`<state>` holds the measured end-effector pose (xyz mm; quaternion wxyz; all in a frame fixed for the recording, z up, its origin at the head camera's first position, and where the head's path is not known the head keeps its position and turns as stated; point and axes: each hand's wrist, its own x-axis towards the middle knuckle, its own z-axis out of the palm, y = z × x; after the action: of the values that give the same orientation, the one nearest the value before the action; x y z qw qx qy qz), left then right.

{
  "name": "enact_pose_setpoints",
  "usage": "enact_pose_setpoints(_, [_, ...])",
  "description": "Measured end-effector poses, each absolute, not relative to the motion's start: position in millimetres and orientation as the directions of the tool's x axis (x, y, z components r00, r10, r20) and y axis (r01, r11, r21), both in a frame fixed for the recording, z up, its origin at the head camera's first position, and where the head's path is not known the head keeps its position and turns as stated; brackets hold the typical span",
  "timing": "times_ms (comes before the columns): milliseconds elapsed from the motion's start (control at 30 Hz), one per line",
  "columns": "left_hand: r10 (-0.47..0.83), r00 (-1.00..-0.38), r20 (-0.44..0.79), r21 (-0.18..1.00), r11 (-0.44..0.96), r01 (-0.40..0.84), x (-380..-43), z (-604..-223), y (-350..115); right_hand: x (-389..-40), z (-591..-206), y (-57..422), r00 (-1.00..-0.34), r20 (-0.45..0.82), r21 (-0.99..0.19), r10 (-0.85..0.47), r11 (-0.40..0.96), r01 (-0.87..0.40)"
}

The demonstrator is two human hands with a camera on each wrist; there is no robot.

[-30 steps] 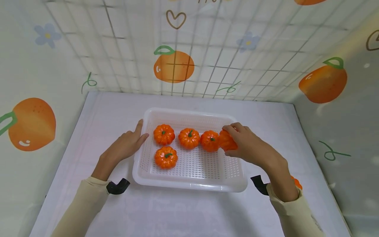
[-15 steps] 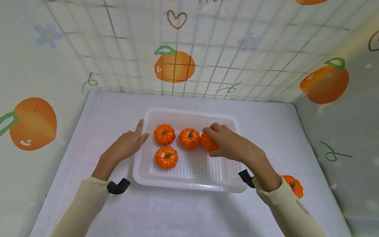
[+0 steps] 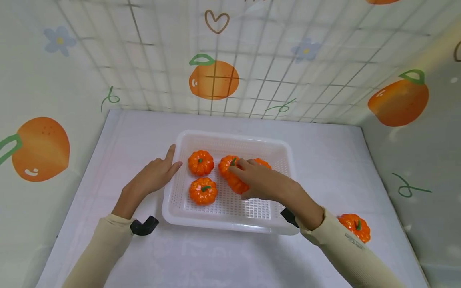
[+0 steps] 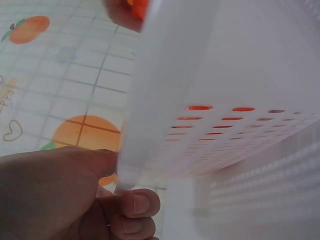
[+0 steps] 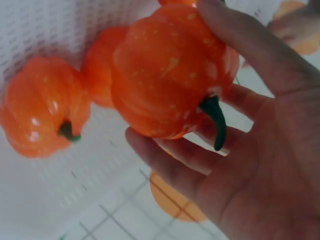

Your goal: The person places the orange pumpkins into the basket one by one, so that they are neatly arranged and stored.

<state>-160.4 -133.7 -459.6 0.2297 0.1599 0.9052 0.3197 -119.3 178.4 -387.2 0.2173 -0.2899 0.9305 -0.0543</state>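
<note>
A white plastic basket [image 3: 230,228] with perforated walls stands on the table. My left hand [image 3: 153,176] pinches its left rim; in the left wrist view the thumb and curled fingers meet the rim [image 4: 137,150]. With thumb and fingers round it, my right hand [image 3: 264,182] holds a small orange toy pumpkin [image 5: 170,75] over the basket's middle, green stem toward the palm. Inside lie two pumpkins on the left, one behind [image 3: 201,163] and one in front [image 3: 203,191]. Another pumpkin [image 3: 227,164] sits mid-row, and one [image 3: 263,163] is mostly hidden behind my right hand.
One more toy pumpkin [image 3: 356,227] lies on the white tabletop [image 3: 216,260] at the right, partly covered by my right sleeve. Printed cloth walls [image 3: 273,80] with fruit drawings enclose the table's back and sides.
My right hand has moved left over the basket, carrying the pumpkin from the right side toward the middle. The table pumpkin at the right shows more. The left hand stays at the rim.
</note>
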Motion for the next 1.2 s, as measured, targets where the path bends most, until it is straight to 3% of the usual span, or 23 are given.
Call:
enact_pose_setpoints(333, [0.427, -0.843, -0.326, 0.655, 0.745, 0.124, -160, -460, -135, -121, -410, 164, -0.658, -0.452, -0.185, -0.602, 0.785, -0.592])
enact_pose_setpoints(800, [0.432, -0.843, -0.320, 0.656, 0.743, 0.132, -161, -463, -135, -117, -427, 151, -0.593, -0.368, -0.006, -0.717, 0.639, -0.769])
enact_pose_setpoints(1200, [0.431, -0.845, -0.315, 0.661, 0.739, 0.131, -160, -461, -134, -115, -441, 148, -0.557, -0.376, 0.086, -0.740, 0.571, -0.817])
